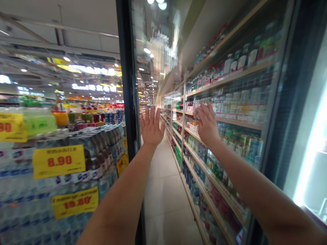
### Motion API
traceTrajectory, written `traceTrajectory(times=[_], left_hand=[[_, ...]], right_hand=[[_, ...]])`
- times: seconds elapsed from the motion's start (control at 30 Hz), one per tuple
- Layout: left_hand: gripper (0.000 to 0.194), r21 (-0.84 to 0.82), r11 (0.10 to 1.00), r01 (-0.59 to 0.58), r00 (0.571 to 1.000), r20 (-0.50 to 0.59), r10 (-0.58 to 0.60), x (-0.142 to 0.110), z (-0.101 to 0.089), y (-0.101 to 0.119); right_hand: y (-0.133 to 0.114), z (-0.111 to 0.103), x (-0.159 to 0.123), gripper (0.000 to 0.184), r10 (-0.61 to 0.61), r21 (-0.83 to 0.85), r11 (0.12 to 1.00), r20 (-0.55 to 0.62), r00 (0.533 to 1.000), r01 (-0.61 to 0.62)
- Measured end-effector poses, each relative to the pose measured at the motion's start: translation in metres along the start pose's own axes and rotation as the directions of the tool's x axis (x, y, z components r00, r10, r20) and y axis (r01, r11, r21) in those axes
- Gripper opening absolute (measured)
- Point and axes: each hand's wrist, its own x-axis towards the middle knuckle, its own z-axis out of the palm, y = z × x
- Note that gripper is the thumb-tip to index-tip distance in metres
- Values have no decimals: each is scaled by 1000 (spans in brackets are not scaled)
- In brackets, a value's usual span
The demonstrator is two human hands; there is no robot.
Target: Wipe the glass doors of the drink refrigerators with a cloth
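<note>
My left hand (pixel 151 127) is raised with its fingers spread, palm flat against the glass of an open cooler door (pixel 153 85) whose dark frame (pixel 126 85) runs down the middle of the view. My right hand (pixel 206 123) reaches toward the cooler shelves (pixel 224 80), fingers curled near a row of clear bottles (pixel 204 102). Whether it grips one is unclear. Bottles and cans fill every shelf level.
On the left stand stacked packs of bottled drinks (pixel 97 153) with yellow price tags (pixel 58 160). A tiled aisle floor (pixel 166 190) runs ahead between the door and the shelves. A lit cooler edge (pixel 311 146) is at the far right.
</note>
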Motion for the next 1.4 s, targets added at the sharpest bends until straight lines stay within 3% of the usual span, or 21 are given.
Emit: traceTrajectory(times=[0.07, 0.2, 0.33, 0.4, 0.43, 0.5, 0.6, 0.67, 0.73, 0.83, 0.9, 0.97, 1.03, 1.13, 1.23, 1.3, 1.4], left_hand=[[64, 6, 1000, -5, 1000, 0, 5, 0, 0, 0], [63, 2, 1000, -7, 1000, -6, 7, 1, 0, -1], [63, -16, 1000, -3, 1000, -9, 3, 0, 1, -1], [63, -15, 1000, -2, 1000, -14, 2, 0, 1, -1], [63, -14, 1000, -3, 1000, -15, 3, 0, 1, -1], [63, -12, 1000, -10, 1000, -14, 10, 0, 0, 0], [63, -7, 1000, -20, 1000, -13, 20, 1, 0, -1], [63, -7, 1000, -23, 1000, -14, 23, 1, 0, -1], [63, -5, 1000, -27, 999, -18, 27, 1, 1, -2], [63, 1, 1000, -30, 999, -26, 30, 0, 1, -3], [63, -4, 1000, -28, 999, -27, 28, 0, 1, -2], [63, -11, 1000, -26, 999, -27, 26, 0, 1, -2], [63, -15, 1000, -25, 999, -30, 25, 0, 1, -1], [63, -15, 1000, -24, 999, -27, 24, 0, 0, -1], [63, -16, 1000, -22, 1000, -14, 21, 1, 0, -1], [63, -23, 1000, -16, 1000, -8, 16, 1, -1, -1], [63, -29, 999, -14, 1000, -11, 13, 1, -1, 0]], right_hand=[[-8, 3, -9, 47, -66, 25, 998, 62, 996, 65], [-14, 3, -21, 47, -296, 146, 953, 260, 919, 265], [8, -7, -3, 48, -74, 17, 997, 95, 993, 73], [9, -8, 1, 49, 31, -23, 999, 10, 999, -31], [5, -8, -1, 48, 35, -23, 999, 16, 999, -35], [-7, -5, -11, 45, -71, 22, 997, 128, 989, 69], [-14, -5, -20, 45, -264, 98, 964, 295, 918, 246], [-5, -9, -15, 45, -210, 45, 978, 269, 940, 206], [8, -13, -6, 44, -63, -38, 997, 144, 988, 69], [12, -14, -4, 46, 57, -63, 996, 23, 998, -55], [4, -11, -13, 48, -29, -9, 1000, 109, 994, 30], [-3, -9, -22, 50, -201, 88, 979, 265, 943, 184], [-1, -10, -21, 51, -278, 133, 960, 333, 901, 247], [13, -14, -3, 50, -96, 18, 995, 187, 978, 94], [13, -13, 5, 49, 57, -56, 997, 38, 998, -55], [1, -9, -2, 49, -34, -19, 999, 116, 993, 36], [-12, -6, -13, 51, -278, 113, 960, 323, 905, 255]])
